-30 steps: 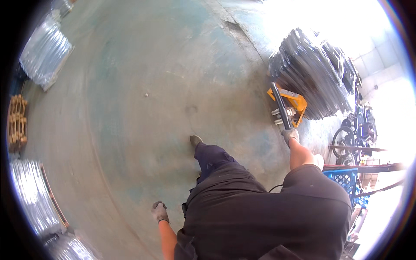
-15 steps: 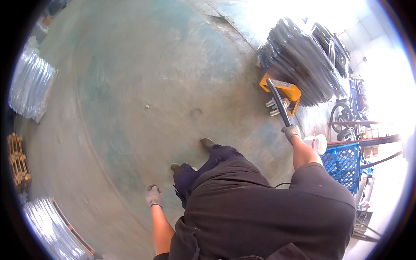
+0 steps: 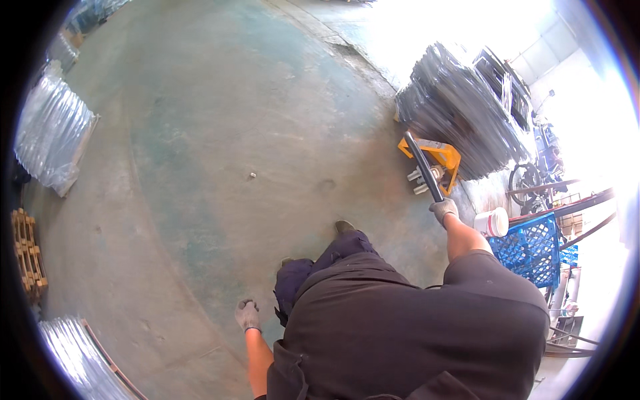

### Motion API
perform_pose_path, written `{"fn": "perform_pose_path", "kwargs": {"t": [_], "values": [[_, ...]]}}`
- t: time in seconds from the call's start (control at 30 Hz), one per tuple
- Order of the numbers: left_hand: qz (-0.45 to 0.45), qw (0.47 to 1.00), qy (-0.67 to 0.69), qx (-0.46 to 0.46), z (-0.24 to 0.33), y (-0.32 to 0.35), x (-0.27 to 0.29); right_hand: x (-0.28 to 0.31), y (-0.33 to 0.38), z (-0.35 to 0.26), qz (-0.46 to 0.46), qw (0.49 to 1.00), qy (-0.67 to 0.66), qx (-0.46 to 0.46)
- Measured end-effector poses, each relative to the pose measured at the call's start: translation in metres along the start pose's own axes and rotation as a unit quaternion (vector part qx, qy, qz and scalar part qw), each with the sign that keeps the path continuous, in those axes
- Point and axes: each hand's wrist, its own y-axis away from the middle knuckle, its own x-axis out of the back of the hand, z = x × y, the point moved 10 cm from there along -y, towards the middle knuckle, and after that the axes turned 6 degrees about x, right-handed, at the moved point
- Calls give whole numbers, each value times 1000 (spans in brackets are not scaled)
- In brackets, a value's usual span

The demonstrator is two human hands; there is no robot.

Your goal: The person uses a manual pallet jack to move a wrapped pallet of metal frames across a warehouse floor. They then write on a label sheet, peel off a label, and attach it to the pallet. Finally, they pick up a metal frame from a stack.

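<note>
Head view: right hand (image 3: 444,209), gloved, closed round black handle (image 3: 423,167) of yellow pallet jack (image 3: 433,160) under wrapped stack (image 3: 457,113), to the person's right. Load likely heavy, rigid; handle is the sensible hold. Left hand (image 3: 247,315) hangs loose, holding nothing.

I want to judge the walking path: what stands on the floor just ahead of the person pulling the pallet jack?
Nothing visible: the right hand grips the handle, and the concrete floor ahead lies open.
</note>
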Motion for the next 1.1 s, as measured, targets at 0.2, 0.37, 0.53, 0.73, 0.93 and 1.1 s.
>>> {"fn": "perform_pose_path", "kwargs": {"t": [0.2, 0.37, 0.53, 0.73, 0.93, 1.1], "values": [[82, 992, 16, 91, -59, 0, 129, -31, 64, -46, -16, 1000, -22, 0], [99, 975, 182, 85, -63, -13, 176, -39, 121, -58, -2, 1000, -21, 12], [64, 970, 222, 79, -77, -45, 178, -66, 165, -116, -13, 999, -50, -4], [42, 994, 84, 52, -56, -66, 244, -83, 227, -172, 30, 998, -36, 37], [120, 990, 63, 45, -57, -82, 443, -121, 297, -218, 18, 999, -36, 11], [233, 925, 273, 122, -40, -95, 558, -150, 355, -250, 21, 999, -34, 17]]}}
